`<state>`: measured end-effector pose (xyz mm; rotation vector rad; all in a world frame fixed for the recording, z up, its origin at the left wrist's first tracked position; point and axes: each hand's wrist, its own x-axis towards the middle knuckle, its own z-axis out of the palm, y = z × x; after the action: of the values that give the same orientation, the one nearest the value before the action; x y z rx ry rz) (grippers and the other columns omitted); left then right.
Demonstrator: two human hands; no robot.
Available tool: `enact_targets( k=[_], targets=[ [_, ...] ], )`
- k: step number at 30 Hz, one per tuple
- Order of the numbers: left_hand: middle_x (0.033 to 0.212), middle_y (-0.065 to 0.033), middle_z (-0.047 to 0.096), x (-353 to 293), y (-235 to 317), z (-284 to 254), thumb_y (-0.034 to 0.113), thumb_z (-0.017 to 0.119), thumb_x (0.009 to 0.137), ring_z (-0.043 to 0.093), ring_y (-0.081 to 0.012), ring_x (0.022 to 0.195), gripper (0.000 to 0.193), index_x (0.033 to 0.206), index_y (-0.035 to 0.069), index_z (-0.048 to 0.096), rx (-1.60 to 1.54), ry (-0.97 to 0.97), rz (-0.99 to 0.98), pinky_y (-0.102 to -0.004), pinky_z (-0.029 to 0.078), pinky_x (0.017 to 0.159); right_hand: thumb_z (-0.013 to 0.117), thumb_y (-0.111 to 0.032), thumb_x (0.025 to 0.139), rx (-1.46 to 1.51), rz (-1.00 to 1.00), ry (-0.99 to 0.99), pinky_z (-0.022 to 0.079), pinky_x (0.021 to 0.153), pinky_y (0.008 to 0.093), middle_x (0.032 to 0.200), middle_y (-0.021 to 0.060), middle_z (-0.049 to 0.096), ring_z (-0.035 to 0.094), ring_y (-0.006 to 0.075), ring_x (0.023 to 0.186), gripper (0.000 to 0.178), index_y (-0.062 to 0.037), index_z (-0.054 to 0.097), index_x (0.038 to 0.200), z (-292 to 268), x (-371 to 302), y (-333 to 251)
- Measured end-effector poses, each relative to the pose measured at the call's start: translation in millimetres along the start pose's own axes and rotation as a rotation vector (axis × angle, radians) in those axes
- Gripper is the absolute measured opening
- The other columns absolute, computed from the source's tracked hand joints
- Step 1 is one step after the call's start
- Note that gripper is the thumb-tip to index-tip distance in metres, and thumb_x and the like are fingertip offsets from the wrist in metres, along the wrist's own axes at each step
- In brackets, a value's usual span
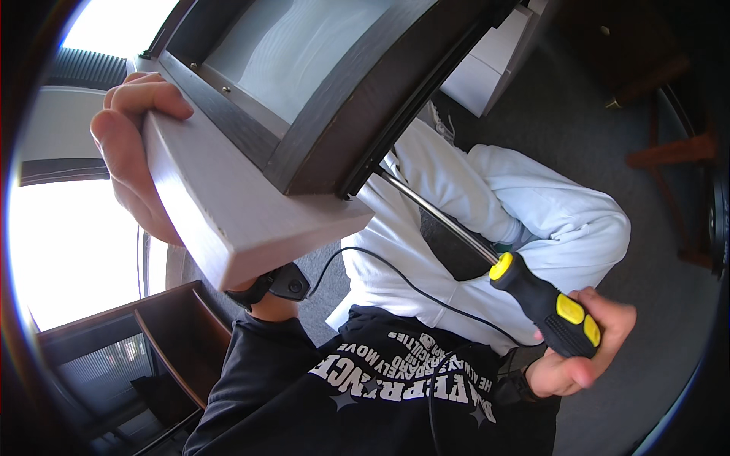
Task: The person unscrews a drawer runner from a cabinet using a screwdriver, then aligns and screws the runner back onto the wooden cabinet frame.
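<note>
Screwdriver [502, 266], black and yellow with a long metal shaft, has its handle at four o'clock. Right hand [564, 376], also at four o'clock, has its fingers closed around that handle. The shaft slants toward twelve o'clock, its tip meeting the underside of a dark wooden frame [334, 114] with a see-through pane [296, 53]; I cannot tell whether it sits in a screw. Toward nine to ten o'clock, a pale board [201, 186] lies against the frame's near end. Left hand [129, 152], near ten o'clock, grips the board, fingers curled over its edge. White trousers [563, 197] show at three o'clock, and a brown cabinet [179, 342] stands at eight.
</note>
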<state>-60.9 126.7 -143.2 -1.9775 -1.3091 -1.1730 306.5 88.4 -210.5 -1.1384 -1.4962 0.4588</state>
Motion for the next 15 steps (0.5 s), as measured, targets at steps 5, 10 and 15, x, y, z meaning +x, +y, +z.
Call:
enact_targets(
  k=[5,10,15],
  targets=[
    [0.091,-0.0063,0.06,2.6,3.9,-0.7,0.052,0.036,0.096,0.058,-0.0192,0.095,0.041,0.123,0.028,0.055,-0.089,0.031,-0.154,-0.0358,0.048,0.089,0.072,-0.025,0.08,0.215,-0.362,-0.146,0.036,0.051,0.0295,0.097,0.0134,0.046,0.046,0.0206,0.066,0.031,-0.0251,0.057,0.107,0.7,19.8,-5.0],
    [0.095,-0.0053,0.057,-1.8,8.4,7.9,0.051,0.045,0.089,0.055,-0.0193,0.099,0.041,0.119,0.024,0.052,-0.086,0.038,-0.135,-0.035,0.047,0.09,0.073,-0.054,0.076,0.473,-0.189,-0.153,0.043,0.053,0.0278,0.096,0.0184,0.049,0.049,0.0216,0.067,0.068,-0.0066,0.048,0.117,12.6,16.0,3.7],
    [0.099,-0.0042,0.054,-1.4,7.8,8.2,0.049,0.055,0.081,0.052,-0.0193,0.102,0.045,0.115,0.02,0.05,-0.092,0.034,-0.101,-0.0342,0.047,0.091,0.059,-0.066,0.08,0.109,-0.12,-0.094,0.044,0.056,0.0297,0.084,0.0181,0.057,0.054,0.0232,0.063,0.076,0.0036,0.053,0.109,-12.2,-4.7,4.9]
  ],
)
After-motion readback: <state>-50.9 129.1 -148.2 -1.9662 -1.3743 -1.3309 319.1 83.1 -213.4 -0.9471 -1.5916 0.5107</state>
